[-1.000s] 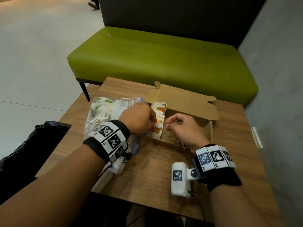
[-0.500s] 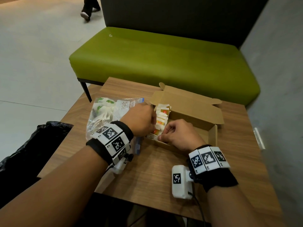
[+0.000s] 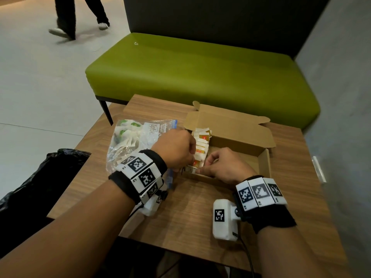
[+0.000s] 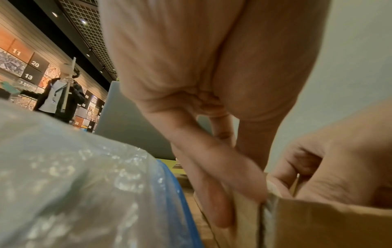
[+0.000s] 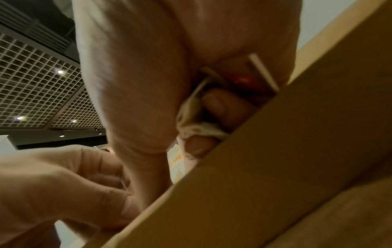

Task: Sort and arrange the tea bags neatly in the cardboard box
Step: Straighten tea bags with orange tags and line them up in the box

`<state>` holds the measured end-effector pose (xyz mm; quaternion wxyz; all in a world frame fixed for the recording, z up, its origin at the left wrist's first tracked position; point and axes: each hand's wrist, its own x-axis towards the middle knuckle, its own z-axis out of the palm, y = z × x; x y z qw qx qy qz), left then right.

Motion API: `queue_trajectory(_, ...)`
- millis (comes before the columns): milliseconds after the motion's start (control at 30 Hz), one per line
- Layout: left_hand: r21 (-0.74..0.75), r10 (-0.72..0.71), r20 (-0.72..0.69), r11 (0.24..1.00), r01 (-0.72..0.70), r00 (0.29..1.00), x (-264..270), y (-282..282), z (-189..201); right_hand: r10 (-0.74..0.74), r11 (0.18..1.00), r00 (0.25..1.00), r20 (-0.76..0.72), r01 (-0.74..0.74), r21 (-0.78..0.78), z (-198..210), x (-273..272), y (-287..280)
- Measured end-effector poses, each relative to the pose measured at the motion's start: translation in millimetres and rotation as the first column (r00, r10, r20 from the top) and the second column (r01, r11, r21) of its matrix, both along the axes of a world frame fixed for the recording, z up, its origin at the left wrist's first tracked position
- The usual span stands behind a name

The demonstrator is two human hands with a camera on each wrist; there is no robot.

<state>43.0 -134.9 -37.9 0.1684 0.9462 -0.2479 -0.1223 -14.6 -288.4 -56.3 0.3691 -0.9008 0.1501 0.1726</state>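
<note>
The box lies open on the table, tea bags lined along its left wall. At that wall's near corner the left hand pinches the bags with curled fingers. Just right of it, inside the box, the right hand curls its fingers around a tea bag.

Your left hand hides the near end of the tea bags row. Your right hand covers its fingertips, and the passer-by is cut off at the top edge.
</note>
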Motion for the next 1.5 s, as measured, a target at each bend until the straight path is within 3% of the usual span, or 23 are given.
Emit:
queue_trajectory(267,-0.040,-0.001,-0.065,0.999,-0.002,0.998,-2.3,-0.4,3.8,0.068,0.995,0.998,-0.006,-0.069,-0.077,2.0,0.5,4.4)
queue_trajectory(500,-0.042,-0.008,-0.074,0.999,0.005,0.997,-1.9,0.3,5.4,0.057,0.985,0.994,0.093,-0.041,-0.165,-3.4,-0.6,7.6)
queue_trajectory(733,-0.041,-0.017,-0.075,0.999,0.014,0.997,-2.0,0.4,4.1,-0.211,0.977,0.963,0.165,0.204,0.064,-1.7,4.6,-13.0)
queue_trajectory(1033,-0.057,0.007,-0.075,0.998,-0.011,0.997,-1.4,1.0,2.9,-0.105,0.990,0.976,0.193,0.120,-0.067,-11.5,9.6,-1.2)
queue_trajectory(1233,-0.076,0.002,-0.091,0.997,-0.009,0.996,-2.5,0.1,2.4,-0.293,0.952,0.893,0.341,0.304,0.022,-12.1,10.9,-5.2)
queue_trajectory(1500,-0.075,0.007,-0.060,0.997,-0.011,0.998,-1.3,-0.4,0.3,-0.302,0.951,0.879,0.370,0.307,0.045,-17.6,13.6,-4.3)
